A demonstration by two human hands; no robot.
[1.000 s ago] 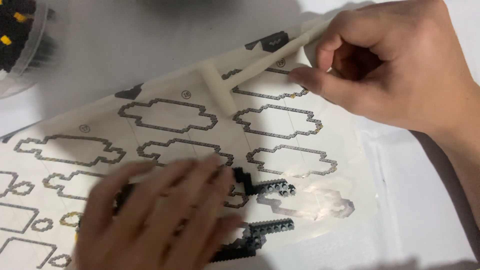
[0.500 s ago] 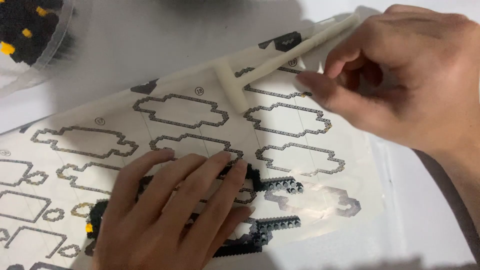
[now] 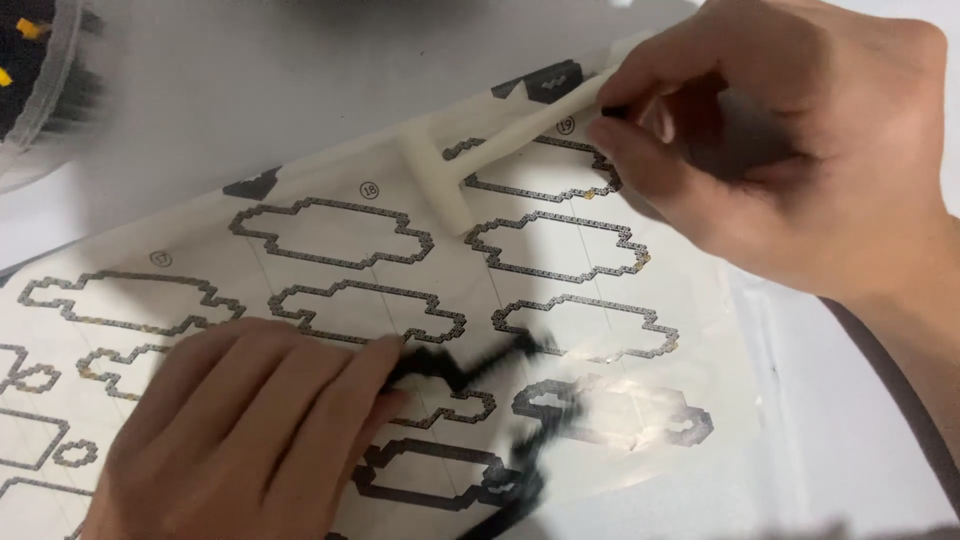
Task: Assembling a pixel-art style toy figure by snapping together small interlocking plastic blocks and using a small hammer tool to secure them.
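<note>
Head view, black brick chain at left hand fingertips

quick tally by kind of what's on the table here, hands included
bare hands: 2, left hand and right hand
white T-shaped plastic tool: 1, pinched in the right hand
blurred black brick-built outline piece: 1, at the left fingertips
printed instruction sheet with outline diagrams: 1
clear plastic tub of small black and yellow pieces: 1
total: 6

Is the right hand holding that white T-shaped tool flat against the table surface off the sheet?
No, the right hand grips the white T-shaped tool over the printed instruction sheet.
</note>
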